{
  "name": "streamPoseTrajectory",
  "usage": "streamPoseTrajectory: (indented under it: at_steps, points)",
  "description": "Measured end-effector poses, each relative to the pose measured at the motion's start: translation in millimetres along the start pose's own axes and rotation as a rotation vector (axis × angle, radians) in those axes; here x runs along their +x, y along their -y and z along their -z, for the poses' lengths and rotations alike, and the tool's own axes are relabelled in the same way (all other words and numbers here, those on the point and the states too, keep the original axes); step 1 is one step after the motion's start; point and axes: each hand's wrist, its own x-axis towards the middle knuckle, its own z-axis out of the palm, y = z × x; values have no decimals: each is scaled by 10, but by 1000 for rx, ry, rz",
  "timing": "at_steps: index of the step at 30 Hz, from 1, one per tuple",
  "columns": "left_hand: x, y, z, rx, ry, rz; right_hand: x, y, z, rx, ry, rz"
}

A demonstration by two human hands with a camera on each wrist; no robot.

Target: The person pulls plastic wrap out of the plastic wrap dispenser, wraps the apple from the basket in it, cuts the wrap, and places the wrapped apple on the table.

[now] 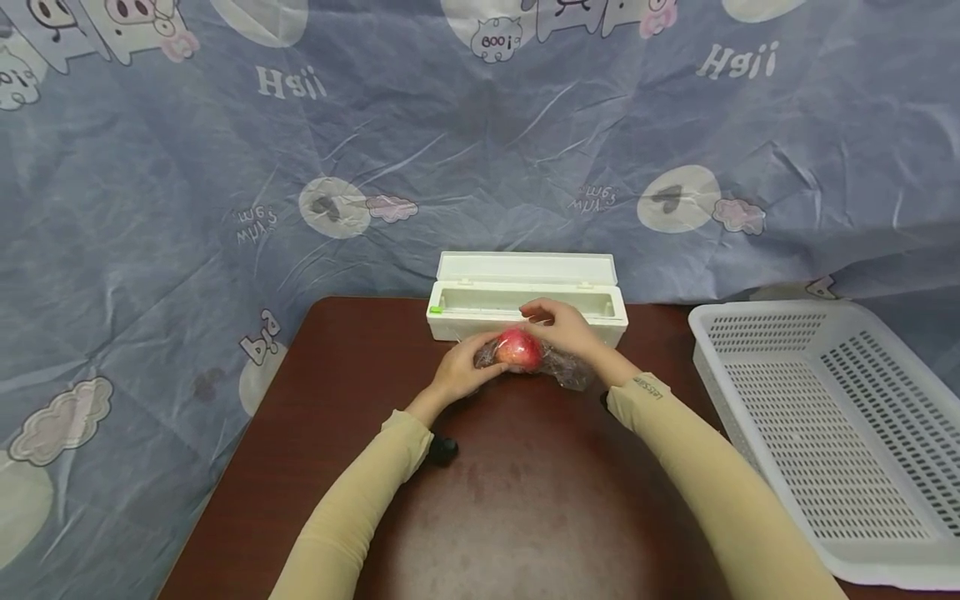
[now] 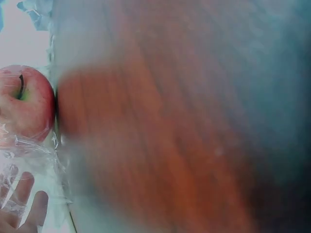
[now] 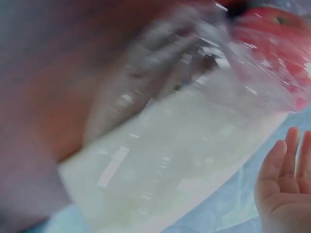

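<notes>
A red apple point(image 1: 519, 348), partly covered by clear cling film point(image 1: 570, 367), sits over the middle of the table in front of a white box. In the head view my left hand point(image 1: 461, 369) holds the apple's left side between thumb and fingers. The left wrist view shows fingertips point(image 2: 39, 206) behind loose film, below the apple point(image 2: 29, 104) with its stem. My right hand point(image 1: 566, 329) hovers at the apple's upper right, before the box. Its fingers look extended and apart from the film in the right wrist view, where only part of the hand point(image 3: 286, 189) shows.
The long white cling film box point(image 1: 525, 323) lies at the table's far edge, its lid point(image 1: 525, 267) raised. At the right stands a white plastic basket point(image 1: 720, 392) with slotted walls. A patterned blue cloth point(image 1: 480, 167) hangs behind the dark wooden table point(image 1: 525, 500).
</notes>
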Motion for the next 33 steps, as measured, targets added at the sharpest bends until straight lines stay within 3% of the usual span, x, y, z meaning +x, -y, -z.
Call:
streamPoseTrajectory:
  at_steps: [7,14,20,26,30,33]
  points:
    - [-37,35,-21,-7,-34,1,270,291,-22,-104,72,-2]
    - [-47,78,10,-7,-78,3,561,427,-53,-202,164,-19]
    - [-45,149,62,-71,-143,30,733,523,-123,-236,190,-34]
    - [-31,255,154,-156,-357,74,845,536,-262,-244,192,-40]
    - [-11,327,237,-134,-514,121,904,534,-364,-238,178,-49]
    - [-1,363,292,-116,-599,145,938,543,-445,-228,169,-55]
